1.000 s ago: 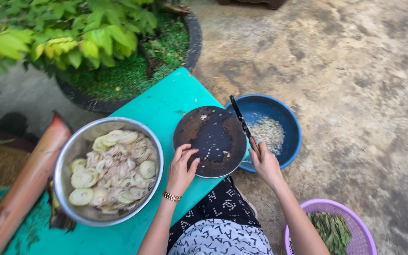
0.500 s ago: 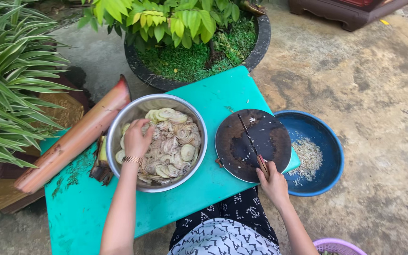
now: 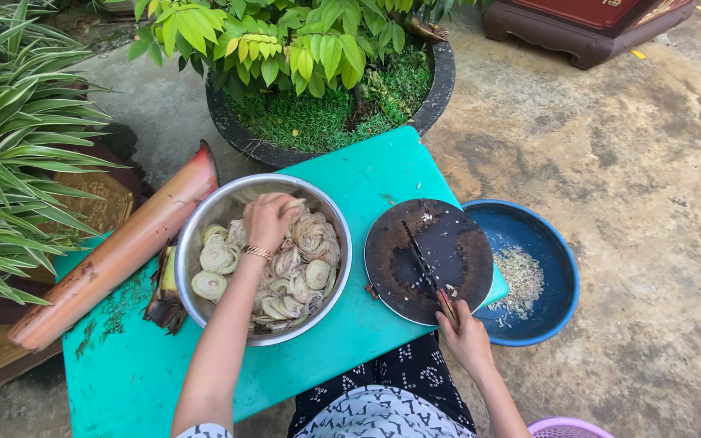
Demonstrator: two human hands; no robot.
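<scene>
Steel bowl (image 3: 204,212): left hand (image 3: 269,219) closed on banana-stem slices (image 3: 306,251). Right hand (image 3: 466,337) gripping knife (image 3: 425,272), blade flat on round board (image 3: 427,259) ahead; could slip, nick fingers.

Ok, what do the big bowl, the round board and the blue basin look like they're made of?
The bowl looks like stainless steel: silvery with a shiny rim. The board seems to be dark, worn wood, with a stained, scuffed face, though the material is hard to tell. The basin looks like blue plastic, smooth and evenly coloured, possibly enamel.

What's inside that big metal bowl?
The metal bowl holds pale, round sliced pieces. The left hand reaches among them, hiding the slices beneath it; the bowl's bottom is covered.
</scene>
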